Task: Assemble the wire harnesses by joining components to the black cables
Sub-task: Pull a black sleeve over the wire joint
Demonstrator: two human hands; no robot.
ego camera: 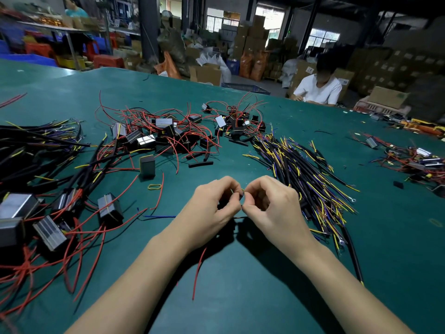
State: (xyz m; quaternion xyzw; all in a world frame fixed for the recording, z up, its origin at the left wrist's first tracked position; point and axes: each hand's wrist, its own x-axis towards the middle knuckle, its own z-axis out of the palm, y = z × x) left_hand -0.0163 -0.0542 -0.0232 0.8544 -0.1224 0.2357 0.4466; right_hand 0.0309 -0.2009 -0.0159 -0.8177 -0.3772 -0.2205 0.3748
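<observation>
Green matting covers the workbench where two bare hands meet. Left hand and right hand pinch, fingertip to fingertip, a small dark part with thin wires; what exactly it is cannot be told. Just right of the hands lies a pile of black cables; beyond the hands, black boxes with red wires. Farther off, a seated worker faces stacked cartons.

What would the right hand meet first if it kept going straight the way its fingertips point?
The left hand: the right hand points left, fingertips almost touching it over a small dark piece pinched between them. Depth there is unclear.
</observation>
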